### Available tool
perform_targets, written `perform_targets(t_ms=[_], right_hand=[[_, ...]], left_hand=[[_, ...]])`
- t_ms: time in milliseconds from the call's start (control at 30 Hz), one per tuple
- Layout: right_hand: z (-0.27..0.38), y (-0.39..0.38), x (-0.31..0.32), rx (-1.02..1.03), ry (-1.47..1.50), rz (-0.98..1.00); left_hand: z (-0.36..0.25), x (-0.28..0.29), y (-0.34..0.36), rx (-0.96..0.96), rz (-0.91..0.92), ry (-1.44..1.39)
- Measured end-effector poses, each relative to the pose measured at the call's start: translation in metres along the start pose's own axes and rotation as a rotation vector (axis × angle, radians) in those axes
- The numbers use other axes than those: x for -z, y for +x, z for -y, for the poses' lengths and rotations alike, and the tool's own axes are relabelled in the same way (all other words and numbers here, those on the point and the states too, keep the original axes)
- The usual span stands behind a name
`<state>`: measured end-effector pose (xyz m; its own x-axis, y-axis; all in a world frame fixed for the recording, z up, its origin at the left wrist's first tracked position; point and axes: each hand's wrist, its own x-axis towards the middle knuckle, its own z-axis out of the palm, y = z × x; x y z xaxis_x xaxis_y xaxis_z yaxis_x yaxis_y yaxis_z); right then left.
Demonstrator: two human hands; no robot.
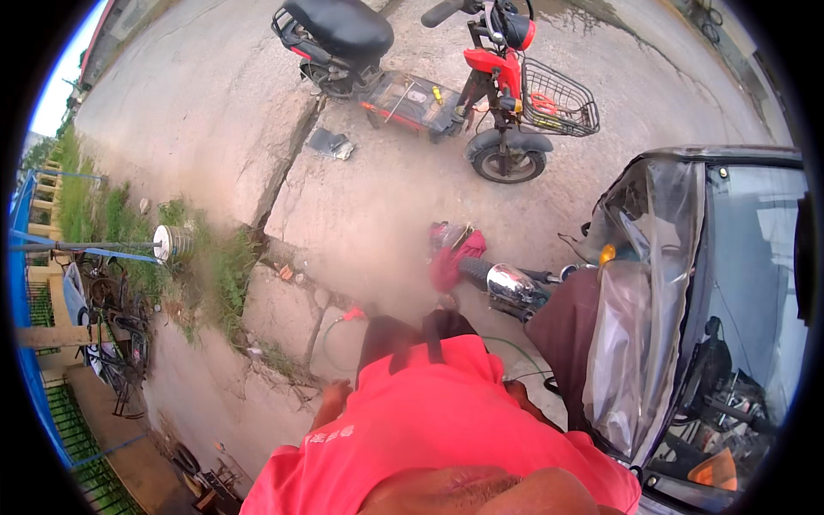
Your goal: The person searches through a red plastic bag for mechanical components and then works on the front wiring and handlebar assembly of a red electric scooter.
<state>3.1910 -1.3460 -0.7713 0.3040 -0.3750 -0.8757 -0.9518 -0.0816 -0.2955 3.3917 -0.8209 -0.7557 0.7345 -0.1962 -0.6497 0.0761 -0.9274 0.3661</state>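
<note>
Red fitting [352, 315] on a thin line [325, 342] lies on the concrete [369, 197] ahead of our left hand [336, 393]; can't tell if those fingers are wide, narrow or holding anything (too small and soft in the view). Our right hand [518, 392] is half hidden by our red shirt [429, 412], so no call on its fingers either. Nearest it, a green line [515, 345] curves between our legs [442, 324] and the brown cover [562, 322] beside the windscreened vehicle [747, 240]. Main risk, we'd say: a foot catches either line, and we trip or yank the fitting. Next out, red cloth [455, 259] sits bunched near a chrome housing [511, 283]; if anything there turns, loose cloth could wind in. Farther off, the red scooter [416, 112] stands with a yellow-handled tool [437, 94] on its deck; a bump could knock that off.
</note>
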Motion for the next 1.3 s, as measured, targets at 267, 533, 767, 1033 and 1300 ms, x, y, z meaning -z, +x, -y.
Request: perform_targets(t_ms=[267, 533, 767, 1033, 1300], right_hand=[[-0.013, 0.001, -0.082, 0.312, -0.226, -0.13], [0.067, -0.084, -0.187, -0.357, 0.858, -0.569], [0.164, -0.164, -0.376, -0.669, 1.195, -0.699], [0.237, -0.146, -0.577, -0.967, 1.385, -0.833], [0.27, -0.167, -0.563, -0.811, 1.695, -0.678]], left_hand=[[-0.034, 0.154, 0.182, -0.464, 0.049, 0.539], [-0.09, 0.233, 0.382, -0.456, 0.632, 0.417], [-0.235, 0.303, 0.568, 0.198, 0.573, -0.16], [-0.373, 0.247, 0.503, -0.162, 0.747, 0.22], [-0.392, 0.186, 0.44, -0.299, 0.752, 0.501]])
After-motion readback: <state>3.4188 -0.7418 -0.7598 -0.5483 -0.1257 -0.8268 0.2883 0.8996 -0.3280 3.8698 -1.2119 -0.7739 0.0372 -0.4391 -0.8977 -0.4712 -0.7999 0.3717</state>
